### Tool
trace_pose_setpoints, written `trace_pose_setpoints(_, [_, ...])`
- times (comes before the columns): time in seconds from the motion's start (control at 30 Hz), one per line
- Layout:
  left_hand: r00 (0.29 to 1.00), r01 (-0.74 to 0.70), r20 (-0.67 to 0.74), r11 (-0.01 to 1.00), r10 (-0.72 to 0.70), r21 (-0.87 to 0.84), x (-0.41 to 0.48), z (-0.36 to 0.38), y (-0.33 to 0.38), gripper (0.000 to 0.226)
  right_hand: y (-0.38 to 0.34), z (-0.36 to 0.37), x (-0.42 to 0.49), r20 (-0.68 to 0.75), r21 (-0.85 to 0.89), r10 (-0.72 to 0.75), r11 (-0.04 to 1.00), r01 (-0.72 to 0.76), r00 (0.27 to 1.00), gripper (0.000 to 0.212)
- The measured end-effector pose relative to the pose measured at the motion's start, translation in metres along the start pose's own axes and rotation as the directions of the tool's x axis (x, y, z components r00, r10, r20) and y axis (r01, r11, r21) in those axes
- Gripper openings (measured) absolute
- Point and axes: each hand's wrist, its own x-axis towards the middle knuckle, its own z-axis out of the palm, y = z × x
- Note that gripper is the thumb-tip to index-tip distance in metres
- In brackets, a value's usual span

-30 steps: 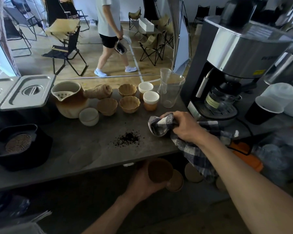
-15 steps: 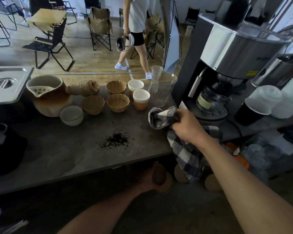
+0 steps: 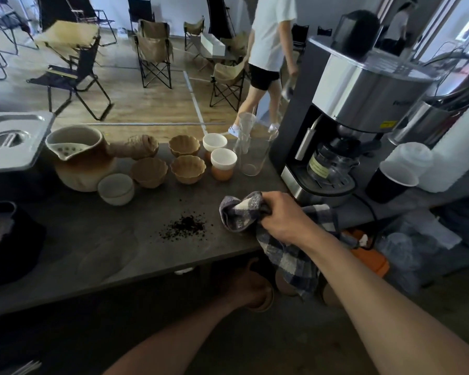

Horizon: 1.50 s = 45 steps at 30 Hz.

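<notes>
My right hand [image 3: 280,216] grips a bunched checked cloth [image 3: 237,213] on the grey table [image 3: 98,250], just right of a small pile of spilled coffee grounds [image 3: 186,228]. The cloth's loose end hangs over the table's front edge. Below that edge, in shadow, my left hand [image 3: 245,286] holds a brown cup [image 3: 266,300] under the table lip, almost beneath the grounds. The cup is mostly hidden by the hand.
Behind the grounds stand a ceramic pitcher [image 3: 79,155], several scalloped brown cups [image 3: 187,169], white cups [image 3: 224,162] and a glass beaker [image 3: 252,152]. A coffee machine [image 3: 344,117] and a black paper cup [image 3: 390,181] sit to the right. A person [image 3: 268,58] walks behind the table.
My left hand with the cup has drawn further under the table edge into shadow. My right hand keeps its grip on the cloth. The person behind has walked to the right.
</notes>
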Motion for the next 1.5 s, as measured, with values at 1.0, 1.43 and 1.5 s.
trace_pose_setpoints(1.0, [0.981, 0.119, 0.028, 0.487, -0.191, -0.865, -0.128, -0.069, 0.06, 0.073, -0.022, 0.01, 0.003, -0.389, 0.204, 0.448, 0.894, -0.399, 0.805, 0.023])
trace_pose_setpoints(1.43, [0.876, -0.279, -0.474, 0.893, 0.087, -0.353, -0.143, -0.081, 0.049, 0.008, -0.012, -0.057, -0.013, -0.492, 0.122, 0.505, 0.847, -0.517, 0.71, 0.057])
trace_pose_setpoints(1.5, [0.898, -0.262, -0.431, 0.891, 0.085, -0.37, -0.141, -0.078, 0.049, 0.007, -0.014, -0.062, -0.013, -0.49, 0.335, 0.52, 0.853, -0.399, 0.7, 0.057])
